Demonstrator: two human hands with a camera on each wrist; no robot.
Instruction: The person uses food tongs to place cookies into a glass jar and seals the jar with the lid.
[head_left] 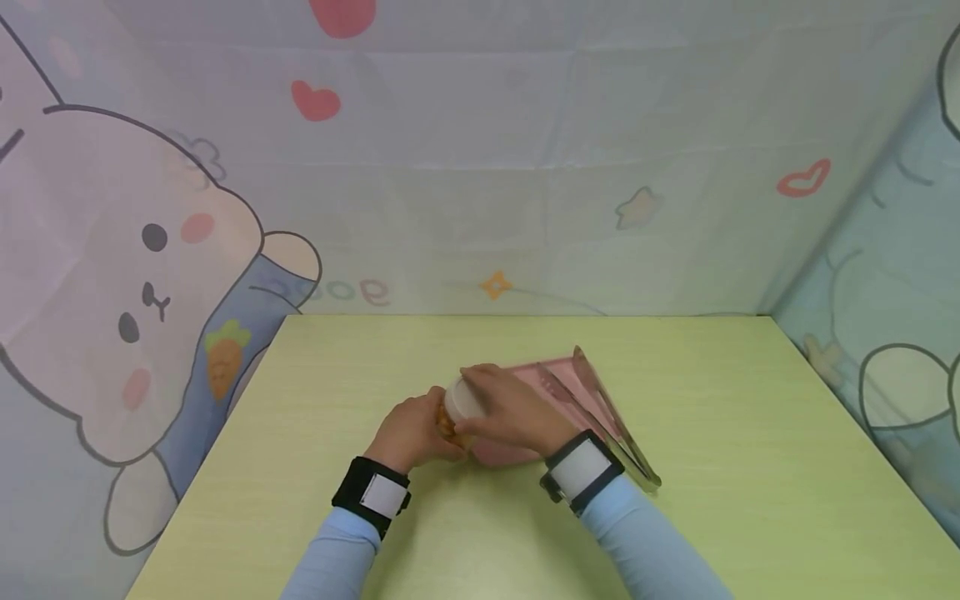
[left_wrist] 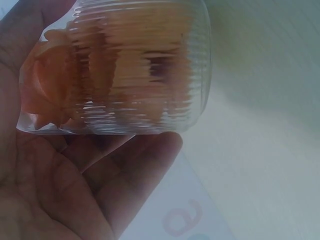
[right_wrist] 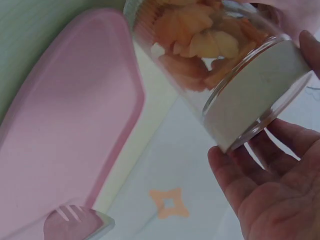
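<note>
A clear ribbed jar [left_wrist: 135,75] full of thin, orange-brown pieces with wavy edges is held between my two hands over the table. My left hand [head_left: 411,433] grips the jar's body, its fingers and thumb round the side. On the white lid [right_wrist: 260,90], my right hand [head_left: 517,408] has its thumb and fingers spread round the rim. The lid sits on the jar's mouth, and the jar is tilted in the right wrist view. In the head view the hands hide most of the jar.
Just right of the jar lies a pink tray [right_wrist: 80,100], partly under my right hand in the head view. Metal tongs [head_left: 618,417] with a slotted end rest across it, their joined end past the tray's near edge. A patterned cloth [head_left: 450,208] hangs behind the pale yellow table [head_left: 750,467].
</note>
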